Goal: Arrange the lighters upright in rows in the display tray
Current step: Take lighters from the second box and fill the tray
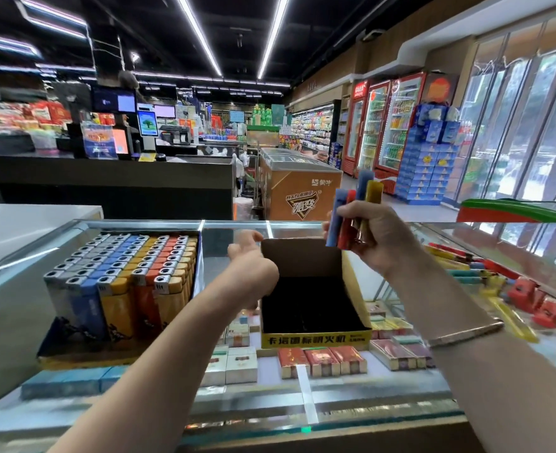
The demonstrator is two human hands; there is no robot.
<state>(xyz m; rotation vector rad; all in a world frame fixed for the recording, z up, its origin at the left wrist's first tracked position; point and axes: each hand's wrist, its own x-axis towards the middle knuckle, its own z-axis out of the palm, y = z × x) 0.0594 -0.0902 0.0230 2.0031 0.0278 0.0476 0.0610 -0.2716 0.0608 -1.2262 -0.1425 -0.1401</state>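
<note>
Lighters (pixel 355 210) upright in right hand (pixel 369 237)

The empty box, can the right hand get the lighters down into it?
Probably yes. The right hand holds the lighters just above the box, whose top is open and looks empty inside. The left hand is at its left edge, not over the opening.

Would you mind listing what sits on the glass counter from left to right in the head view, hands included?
Full tray of lighters → left hand → empty display tray → right hand holding a bunch of lighters → loose lighters.
</note>
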